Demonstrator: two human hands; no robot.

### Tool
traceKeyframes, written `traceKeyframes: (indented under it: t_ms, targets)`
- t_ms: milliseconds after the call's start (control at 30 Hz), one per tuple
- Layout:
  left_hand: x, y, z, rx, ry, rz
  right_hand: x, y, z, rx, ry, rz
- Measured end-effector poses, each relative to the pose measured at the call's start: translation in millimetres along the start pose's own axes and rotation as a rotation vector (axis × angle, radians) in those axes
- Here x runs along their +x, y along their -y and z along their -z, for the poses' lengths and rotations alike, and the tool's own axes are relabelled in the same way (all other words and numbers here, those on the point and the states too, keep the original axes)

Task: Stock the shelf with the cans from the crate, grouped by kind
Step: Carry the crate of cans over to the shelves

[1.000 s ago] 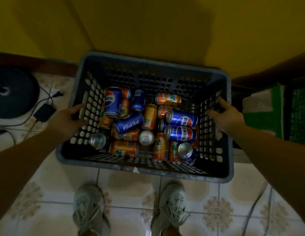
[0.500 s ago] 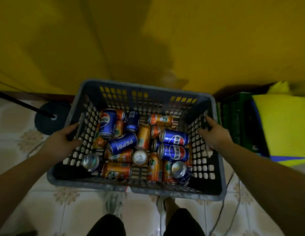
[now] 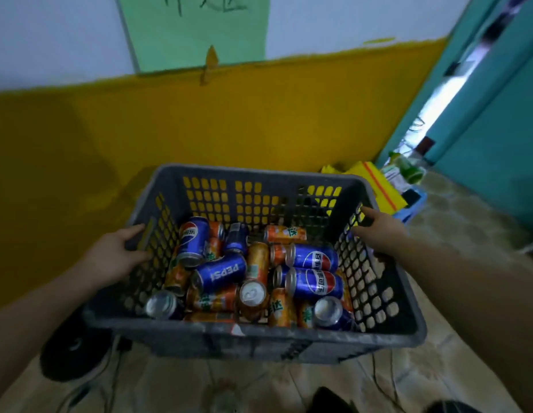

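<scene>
Both hands' grip clenched on grey crate point(image 3: 259, 338) sides, left hand point(image 3: 116, 254), right hand point(image 3: 378, 231), tiled floor point(image 3: 456, 365), yellow wall point(image 3: 199, 123)

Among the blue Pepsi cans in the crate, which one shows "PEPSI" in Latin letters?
The blue can lying on its side left of centre in the crate, its "PEPSI" lettering upside down to the camera. The other blue cans whose labels show carry Chinese characters instead.

The crate point(image 3: 253, 338) is scuffed matt grey plastic; the cans point(image 3: 314, 257) are glossy printed metal.
</scene>
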State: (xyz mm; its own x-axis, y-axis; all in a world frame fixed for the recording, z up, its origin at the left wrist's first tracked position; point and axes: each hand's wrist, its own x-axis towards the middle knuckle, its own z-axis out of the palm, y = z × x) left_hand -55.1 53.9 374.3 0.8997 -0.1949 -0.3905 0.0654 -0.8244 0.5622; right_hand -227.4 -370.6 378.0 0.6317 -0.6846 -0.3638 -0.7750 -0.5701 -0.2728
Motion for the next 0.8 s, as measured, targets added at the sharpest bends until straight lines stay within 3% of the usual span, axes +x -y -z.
traceKeyframes:
  t_ms: [333, 800]
  targets:
    - [-54, -171, -22, 0.022, 0.128, -0.224, -71, -133, 117, 0.215, -0.13, -0.221]
    - [-89, -397, -196, 0.133, 0.349, -0.563, -127, -355, 222, 0.184, -0.276, -0.559]
